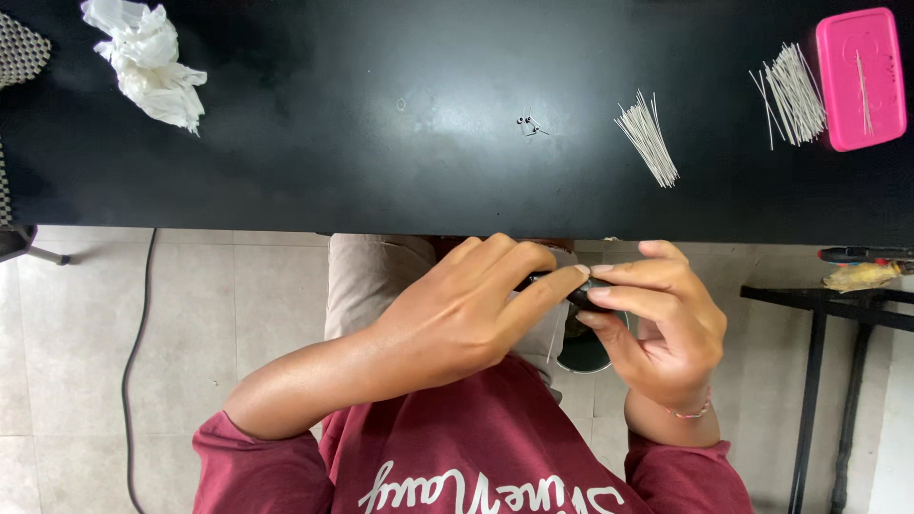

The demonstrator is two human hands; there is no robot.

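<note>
Nearest the camera, the person's maroon shirt (495, 457) fills the lower middle of the view, with both forearms rising from it toward the black tabletop (381, 181).

Left hand (466, 309): held below the near edge of the tabletop, over the lap; fingers curled together, the forefinger and thumb pinched on a small dark object (571, 293).

Small dark object: held between the two hands, just short of the tabletop's near edge and not resting on it. Only a short dark stretch shows between the fingertips; its long axis appears to run roughly left to right, from one hand to the other. Which end is which cannot be told.

Right hand (662, 328): meets the left fingertip to fingertip; its fingers are closed on the object's other end, with a thin bracelet (693, 413) at the wrist.

On the tabletop, from left to right:
- crumpled white tissue (148, 59) near the far left corner;
- tiny dark metal bits (529, 124) near the middle;
- a fanned bundle of thin white wires (647, 138), right of centre, lying slantwise;
- a second, larger bundle of wires (795, 93) further right;
- a pink tray (860, 78) at the far right corner, just beside that second bundle.

Below the tabletop, at the right edge of the view, a dark metal stand (824, 305) rests on the tiled floor (228, 314).
</note>
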